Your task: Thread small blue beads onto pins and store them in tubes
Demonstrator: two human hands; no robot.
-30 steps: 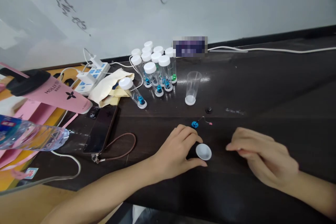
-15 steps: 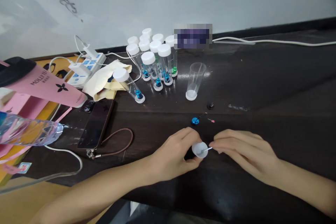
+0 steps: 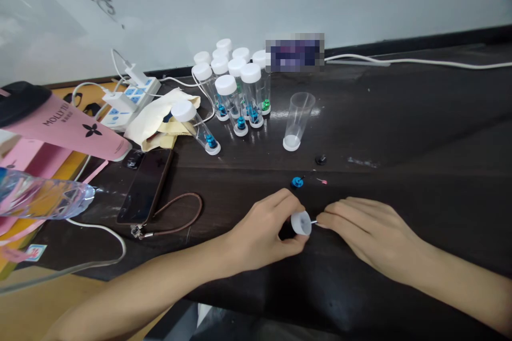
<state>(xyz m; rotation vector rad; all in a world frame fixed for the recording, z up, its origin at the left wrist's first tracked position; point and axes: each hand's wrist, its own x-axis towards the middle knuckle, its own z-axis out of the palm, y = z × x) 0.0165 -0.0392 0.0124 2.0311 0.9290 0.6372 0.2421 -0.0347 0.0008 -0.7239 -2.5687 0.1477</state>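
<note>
Between thumb and fingers, my left hand (image 3: 266, 232) grips a white cap (image 3: 301, 222) on its side, the hollow turned to the right. My right hand (image 3: 364, 224) pinches a thin pale rod (image 3: 314, 222) whose tip is at the cap's right rim. What the rod's other end looks like is hidden by my fingers. Just beyond my hands lie a blue disc-like part (image 3: 297, 182) with a thin stem, a small pink piece (image 3: 324, 181) on a wire, and a black round part (image 3: 321, 160). An uncapped clear tube (image 3: 299, 120) stands farther back.
Several white-capped tubes (image 3: 250, 96) holding blue or green parts stand at the back. One capped tube (image 3: 198, 127) leans left of them. A phone (image 3: 146, 186) with a strap, a pink cup (image 3: 74, 122), a bottle (image 3: 48, 194) and a power strip (image 3: 134, 101) crowd the left.
The cap has tilted and moved slightly left in my left hand. The rod, inside the cap's hollow before, now shows only at its right rim; my right hand shifted slightly left.
</note>
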